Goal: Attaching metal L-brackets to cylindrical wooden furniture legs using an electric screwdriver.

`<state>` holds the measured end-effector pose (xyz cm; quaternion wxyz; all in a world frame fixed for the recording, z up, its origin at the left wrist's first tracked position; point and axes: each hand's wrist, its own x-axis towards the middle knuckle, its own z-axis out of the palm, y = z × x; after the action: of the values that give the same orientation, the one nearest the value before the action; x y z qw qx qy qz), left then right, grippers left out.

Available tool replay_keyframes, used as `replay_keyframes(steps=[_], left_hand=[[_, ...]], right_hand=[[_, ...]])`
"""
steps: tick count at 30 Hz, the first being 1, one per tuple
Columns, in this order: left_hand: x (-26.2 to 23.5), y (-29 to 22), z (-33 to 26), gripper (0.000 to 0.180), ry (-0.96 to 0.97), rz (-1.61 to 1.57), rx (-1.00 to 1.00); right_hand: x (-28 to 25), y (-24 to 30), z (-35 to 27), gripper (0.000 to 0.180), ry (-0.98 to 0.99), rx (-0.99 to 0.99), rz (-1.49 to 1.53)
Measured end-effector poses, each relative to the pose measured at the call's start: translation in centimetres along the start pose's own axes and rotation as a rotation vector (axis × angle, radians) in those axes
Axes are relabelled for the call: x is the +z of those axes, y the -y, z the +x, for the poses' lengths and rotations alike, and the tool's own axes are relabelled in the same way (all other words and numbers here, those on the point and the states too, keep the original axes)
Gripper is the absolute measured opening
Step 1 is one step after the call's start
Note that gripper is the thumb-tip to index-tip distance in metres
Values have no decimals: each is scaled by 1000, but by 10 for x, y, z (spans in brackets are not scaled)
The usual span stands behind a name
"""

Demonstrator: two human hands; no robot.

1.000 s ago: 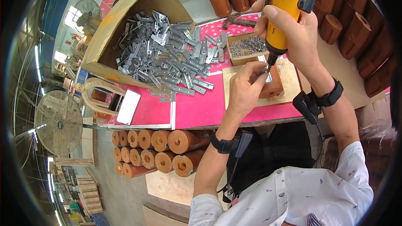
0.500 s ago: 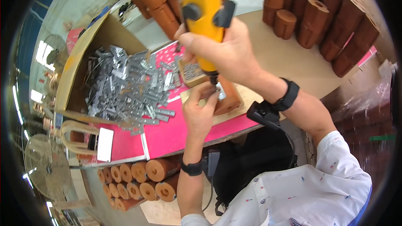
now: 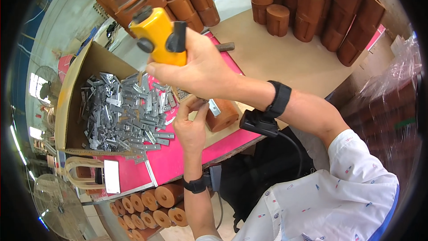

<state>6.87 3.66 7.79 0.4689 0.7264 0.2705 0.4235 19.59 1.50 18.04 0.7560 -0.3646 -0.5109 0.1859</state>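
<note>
My right hand (image 3: pixel 198 69) is wrapped around a yellow power screwdriver (image 3: pixel 158 38) with black knobs, raised over the work; its tip is hidden behind the hand. Just below, the thumb and fingers of my left hand (image 3: pixel 191 129) are pinched together. Whatever small thing may be between them cannot be made out. Those fingertips are close by a silvery metal plate (image 3: pixel 215 107) on top of a reddish-brown rounded wooden piece (image 3: pixel 224 118). This piece lies on a pale board at the front of the pink-topped table (image 3: pixel 176 160).
To the left, a cardboard box (image 3: pixel 73 107) spills metal plates (image 3: pixel 129 111) onto the table. A small box of screws (image 3: pixel 182 93) sits behind my left hand. Brown wooden cylinders (image 3: pixel 307 15) stand at the far right; others (image 3: pixel 167 195) are stacked below the table. A white phone-like slab (image 3: pixel 112 176) lies front left.
The screwdriver has lifted off the metal plate and swung up and left with my right hand. My left hand stays pinched beside the plate. The whole view has shifted somewhat.
</note>
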Motion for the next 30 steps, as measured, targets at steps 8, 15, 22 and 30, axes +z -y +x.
replay_keyframes(steps=[8, 15, 22, 30], left_hand=[[0, 3, 20, 21, 28, 61, -33], [1, 14, 22, 20, 35, 202, 60], [3, 14, 21, 19, 10, 300, 96], [3, 9, 20, 19, -4, 366, 67]], right_hand=[[1, -23, 11, 46, 18, -143, -114], [0, -37, 10, 45, -16, -146, -157], [-2, -42, 9, 45, -17, -180, -213], [-2, -43, 7, 51, 25, -172, -275]])
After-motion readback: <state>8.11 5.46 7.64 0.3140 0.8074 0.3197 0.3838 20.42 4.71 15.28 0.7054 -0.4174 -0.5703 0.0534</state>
